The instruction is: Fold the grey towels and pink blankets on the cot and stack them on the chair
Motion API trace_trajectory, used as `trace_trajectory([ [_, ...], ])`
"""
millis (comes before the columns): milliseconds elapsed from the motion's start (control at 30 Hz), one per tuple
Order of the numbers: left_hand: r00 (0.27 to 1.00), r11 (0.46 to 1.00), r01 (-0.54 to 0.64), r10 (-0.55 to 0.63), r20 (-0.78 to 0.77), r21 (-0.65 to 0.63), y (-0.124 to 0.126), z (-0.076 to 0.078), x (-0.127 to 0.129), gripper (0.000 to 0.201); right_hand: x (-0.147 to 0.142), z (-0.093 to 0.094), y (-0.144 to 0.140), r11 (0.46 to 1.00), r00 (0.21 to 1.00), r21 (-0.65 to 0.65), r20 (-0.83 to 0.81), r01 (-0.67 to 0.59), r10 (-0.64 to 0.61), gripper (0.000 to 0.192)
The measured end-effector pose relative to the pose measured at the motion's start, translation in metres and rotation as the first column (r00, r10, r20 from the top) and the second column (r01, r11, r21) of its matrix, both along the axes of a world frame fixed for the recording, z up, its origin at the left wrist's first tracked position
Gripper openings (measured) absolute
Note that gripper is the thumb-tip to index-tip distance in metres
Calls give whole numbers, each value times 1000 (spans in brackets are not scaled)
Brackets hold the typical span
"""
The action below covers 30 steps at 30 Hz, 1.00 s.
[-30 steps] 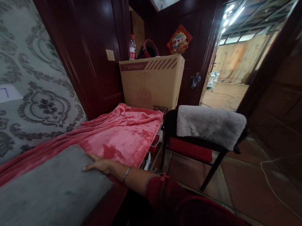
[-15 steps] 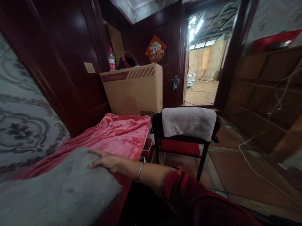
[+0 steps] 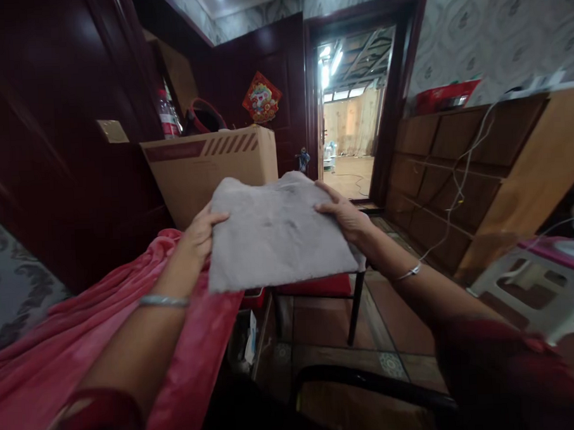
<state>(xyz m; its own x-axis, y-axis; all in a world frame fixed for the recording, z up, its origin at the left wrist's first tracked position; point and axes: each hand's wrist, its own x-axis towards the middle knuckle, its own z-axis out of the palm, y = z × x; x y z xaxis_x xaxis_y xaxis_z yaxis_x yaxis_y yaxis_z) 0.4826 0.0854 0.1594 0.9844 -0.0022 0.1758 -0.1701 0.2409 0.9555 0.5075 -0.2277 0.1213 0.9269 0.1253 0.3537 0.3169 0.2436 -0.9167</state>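
Observation:
A grey plush cloth point(image 3: 278, 234) hangs stretched between my two hands in the middle of the view, its upper edge wavy and its lower edge fairly straight. My left hand point(image 3: 204, 228) grips its left side, thumb on the near face. On the opposite side, my right hand point(image 3: 341, 212) pinches the upper right edge, also with the thumb in front. The fingers behind the cloth are hidden. Behind it stands a chair with a red seat point(image 3: 313, 286), mostly covered from sight. A pink blanket point(image 3: 188, 346) lies beneath my left forearm.
A large cardboard box point(image 3: 209, 164) stands behind the blanket, with a bottle point(image 3: 168, 119) on top. Brown drawers point(image 3: 450, 151) line the right wall, a white cable trailing down them. A white stool point(image 3: 528, 280) is at right. A black chair frame point(image 3: 370, 382) is close in front.
The grey cloth has risen from the pink blanket and moved right, before the chair. My left hand has come into view and grips it too. The view has turned right.

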Motion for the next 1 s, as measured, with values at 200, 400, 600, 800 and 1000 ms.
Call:
trace_trajectory([
  [200, 973, 977, 212, -211, 97, -3, -82, -14, 86, 82, 38, -7, -83, 968, 972, -88, 2, 235, -236, 96],
  [400, 990, 992, 117, -112, -88, 47, -102, -61, 120, 85, 60, -56, -120, 890, 923, -297, -65, 345, -379, 81],
  [600, 991, 992, -7, 24, -128, 130, -100, -66, 137, 82, 65, -67, -126, 878, 928, -330, -15, 346, -372, 76],
  [800, 994, 978, -94, 81, 74, 188, -109, -68, 140, 65, 66, -65, -128, 843, 889, -301, 35, 445, -457, 67],
  [1000, 982, 865, -157, 84, 171, 477, -110, -68, 138, 58, 64, -64, -136, 634, 833, -553, 242, 540, -498, 52],
])
